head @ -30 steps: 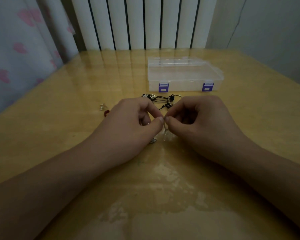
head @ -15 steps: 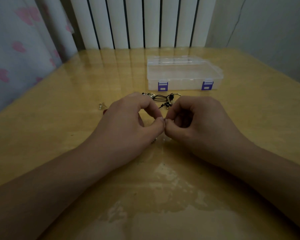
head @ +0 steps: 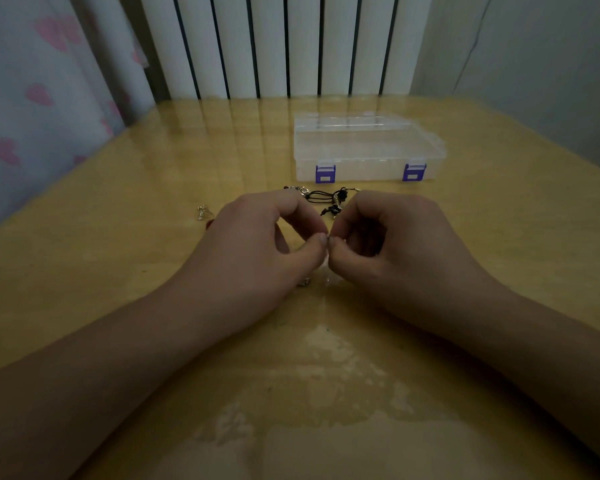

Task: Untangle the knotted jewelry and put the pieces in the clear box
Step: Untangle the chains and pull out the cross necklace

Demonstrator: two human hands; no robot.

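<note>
While both hands work close together over the table [head: 118, 271], the left hand [head: 257, 251] and the right hand [head: 392, 244] meet at their fingertips, thumb and forefinger of each curled in a pinch. Between the two pinches something very small and pale is held; it seems to be a thin piece of jewelry, but it is too fine to say which kind. Just under the hands a small shiny bit [head: 303, 282] lies on the table, partly hidden by the left hand.

Taking the hands as landmark: directly behind them, on the far side and touching neither hand as far as I can see, lies the tangle [head: 326, 199] of black cord and metal rings. Its long axis runs left to right, across the view. Further behind, well apart from the hands and a little to the right, stands the box [head: 368, 147], lid closed, two purple latches facing the person. So I judge the right hand is the nearer one to open it and to carry pieces there, straight away from the body.

Left of the hands, near the left knuckles, lie a small silver piece [head: 202, 213] and something red [head: 209, 224], mostly hidden. Behind the table stand a radiator [head: 291, 46] and a curtain [head: 32, 98].
</note>
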